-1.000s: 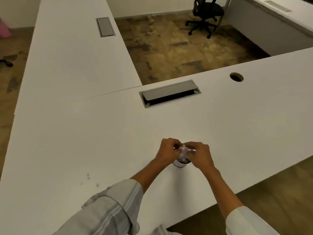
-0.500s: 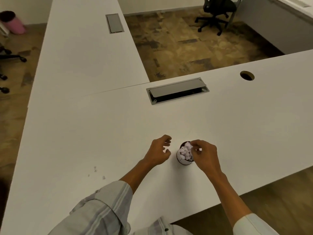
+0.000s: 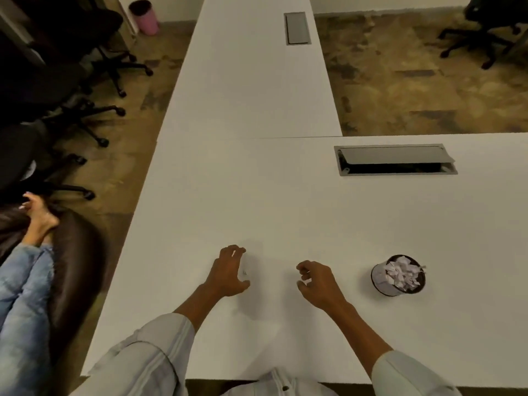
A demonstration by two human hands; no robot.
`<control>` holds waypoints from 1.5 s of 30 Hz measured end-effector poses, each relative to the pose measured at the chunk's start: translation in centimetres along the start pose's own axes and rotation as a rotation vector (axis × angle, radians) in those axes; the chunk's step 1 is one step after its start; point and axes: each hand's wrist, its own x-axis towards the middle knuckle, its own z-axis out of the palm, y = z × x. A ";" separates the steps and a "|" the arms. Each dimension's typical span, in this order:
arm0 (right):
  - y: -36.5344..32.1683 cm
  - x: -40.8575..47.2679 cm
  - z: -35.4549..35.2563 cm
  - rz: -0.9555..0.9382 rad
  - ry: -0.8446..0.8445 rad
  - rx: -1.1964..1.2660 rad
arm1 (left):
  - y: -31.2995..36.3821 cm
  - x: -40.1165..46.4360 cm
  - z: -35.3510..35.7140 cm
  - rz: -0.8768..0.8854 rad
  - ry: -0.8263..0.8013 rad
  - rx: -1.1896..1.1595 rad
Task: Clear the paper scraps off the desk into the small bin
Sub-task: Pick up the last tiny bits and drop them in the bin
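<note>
- Head view looks down on a white desk [image 3: 285, 212], with the small bin [image 3: 398, 276] at about four o'clock from the frame's centre, well apart from both hands.
- The bin is a short round tub, dark inside with a pale wall, heaped above its rim with crumpled white and lilac paper scraps [image 3: 402, 273]; one sliver sticks out over the rim at its three o'clock side.
- The left hand [image 3: 228, 271] hovers low at about seven o'clock of centre, fingers spread and loosely curved, gripping nothing; it seems poised to close on a tiny scrap [image 3: 244, 272] lying on the desk between thumb and forefinger, though that speck is too small to be sure of.
- The right hand [image 3: 315, 282] sits at six o'clock, fingers half curled and empty, likely waiting to help gather or carry.
- Judging by the full bin, the job is nearly done, with only crumbs left.
- At nine o'clock another person's hand [image 3: 35, 215] rests on a dark chair [image 3: 77, 267]; a cable tray [image 3: 395, 160] lies at two o'clock.
</note>
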 end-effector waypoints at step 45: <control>-5.6 -3.9 15.1 -0.545 -0.181 -0.681 | -6.2 -6.6 5.2 0.184 -0.119 0.500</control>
